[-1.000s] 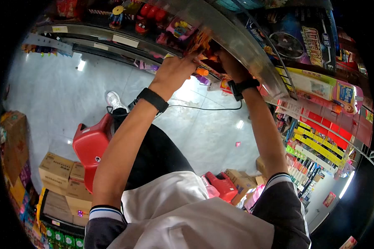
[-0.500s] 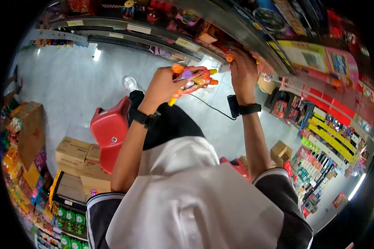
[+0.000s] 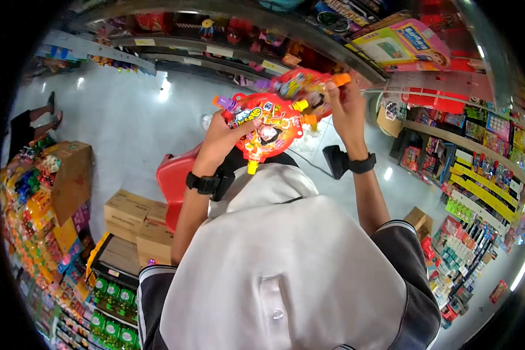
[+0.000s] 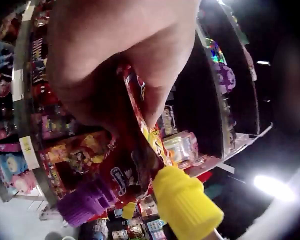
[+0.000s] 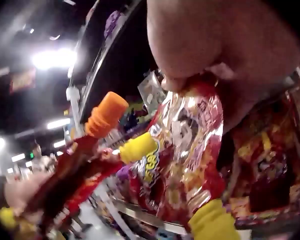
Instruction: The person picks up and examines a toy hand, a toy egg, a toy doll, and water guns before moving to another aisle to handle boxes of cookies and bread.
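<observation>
In the head view my left hand (image 3: 216,146) grips a round red spouted pouch (image 3: 268,135), thumb over its printed front. Purple, orange and yellow caps stick out around its edge. My right hand (image 3: 350,111) pinches a second red spouted pouch (image 3: 302,81) near an orange cap; this pouch is blurred and partly behind the first. From the left wrist, the first pouch is seen edge-on between thumb and fingers, with a yellow cap (image 4: 187,205) nearest the camera. The right wrist view shows the second pouch (image 5: 185,150) hanging from my fingers, shiny and creased.
Shelves with price tags (image 3: 219,51) and toys run along the far side. A printed carton (image 5: 265,165) sits on a shelf beside my right hand. A red stool (image 3: 175,181) and cardboard boxes (image 3: 128,211) stand at left. Another person's legs (image 3: 49,111) show far left.
My right hand has come out from the shelf, bringing a second pouch. The first pouch, drawn out by my left hand, now sits closer to my body with its front facing up.
</observation>
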`<state>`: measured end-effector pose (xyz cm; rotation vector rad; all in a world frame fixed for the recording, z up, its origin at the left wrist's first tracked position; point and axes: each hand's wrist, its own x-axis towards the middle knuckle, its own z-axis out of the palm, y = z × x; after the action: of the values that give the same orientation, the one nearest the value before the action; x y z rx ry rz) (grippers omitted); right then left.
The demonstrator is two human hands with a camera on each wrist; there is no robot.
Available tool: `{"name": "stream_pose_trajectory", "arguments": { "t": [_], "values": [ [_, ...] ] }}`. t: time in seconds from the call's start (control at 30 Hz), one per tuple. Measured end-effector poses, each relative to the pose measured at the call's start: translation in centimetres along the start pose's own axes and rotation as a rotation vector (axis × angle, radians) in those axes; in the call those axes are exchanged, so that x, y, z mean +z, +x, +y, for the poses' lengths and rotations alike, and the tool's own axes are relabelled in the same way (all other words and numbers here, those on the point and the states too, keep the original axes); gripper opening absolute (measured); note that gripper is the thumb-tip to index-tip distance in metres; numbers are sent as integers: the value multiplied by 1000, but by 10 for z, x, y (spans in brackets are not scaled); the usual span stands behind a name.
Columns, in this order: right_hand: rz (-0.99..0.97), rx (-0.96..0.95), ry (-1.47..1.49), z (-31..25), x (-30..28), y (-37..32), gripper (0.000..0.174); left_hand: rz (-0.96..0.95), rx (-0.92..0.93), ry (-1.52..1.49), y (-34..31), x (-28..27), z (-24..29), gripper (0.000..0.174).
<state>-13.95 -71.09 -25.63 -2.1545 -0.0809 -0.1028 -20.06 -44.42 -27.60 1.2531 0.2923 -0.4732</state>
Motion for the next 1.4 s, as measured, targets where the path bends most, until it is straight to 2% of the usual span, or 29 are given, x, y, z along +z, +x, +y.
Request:
{"name": "stream_pose_trajectory", "arguments": {
  "t": [0.03,0.07,0.13,0.3,0.43,0.57,0.6,0.73,0.8,0.93,1.03,1.13,1.23,1.3,1.4],
  "values": [
    [-45,-11,87,-1,3,1,22,4,21,17,1,-1,4,38],
    [-109,97,225,1,4,-2,26,10,35,31,-2,0,7,38],
    [-100,148,464,-19,10,-5,29,21,61,57,-8,2,14,39],
    [-138,340,892,-40,12,-15,33,102,160,-139,-22,13,29,42],
    [-152,484,1069,-61,15,-28,34,128,222,-271,-35,13,39,40],
    [-200,514,1182,-76,19,-40,28,83,256,-382,-41,14,42,42],
    [-189,527,1164,-85,23,-41,25,70,252,-390,-41,15,42,41],
    [-393,450,1009,-70,32,-49,34,43,272,-377,-41,19,36,43],
    [-383,480,1104,-77,33,-53,34,89,306,-386,-44,24,31,47],
    [-335,644,1240,-110,29,-56,31,57,214,-535,-49,25,24,47],
    [-374,422,1044,-87,40,-61,40,136,206,-449,-56,28,34,41],
    [-344,415,883,-85,40,-64,46,227,255,-364,-57,28,37,37],
    [-304,480,1107,-87,41,-72,51,276,313,-305,-57,32,38,37],
    [-312,444,1006,-88,40,-75,53,291,365,-302,-59,38,41,36],
    [-341,391,859,-94,31,-77,53,276,328,-303,-62,43,46,35]
  ]
}}
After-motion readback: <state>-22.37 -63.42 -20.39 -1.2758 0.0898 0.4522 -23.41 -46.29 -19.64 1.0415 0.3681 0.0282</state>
